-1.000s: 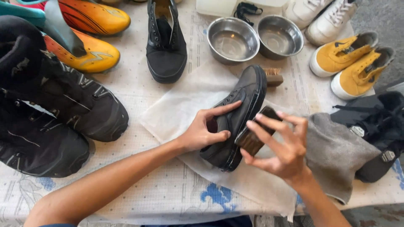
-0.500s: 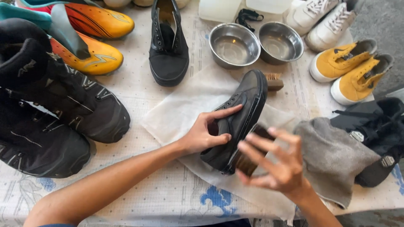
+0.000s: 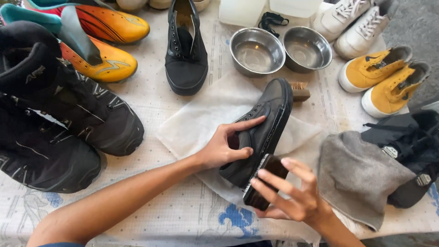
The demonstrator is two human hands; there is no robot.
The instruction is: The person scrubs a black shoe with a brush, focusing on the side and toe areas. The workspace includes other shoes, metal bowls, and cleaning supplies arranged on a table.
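Black sneaker [image 3: 263, 130] is gripped around its opening by the left hand [image 3: 224, 148], over a white cloth [image 3: 206, 119]; a dark brush [image 3: 265, 182] is clasped in the right hand [image 3: 292, 199] against its heel.

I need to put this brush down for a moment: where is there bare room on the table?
The widest free patch is the near cloth-covered table in front of the left hand, between the big black shoes and the grey towel. A smaller gap lies between the lone black sneaker and the white cloth. Around the steel bowls and yellow sneakers it is crowded.
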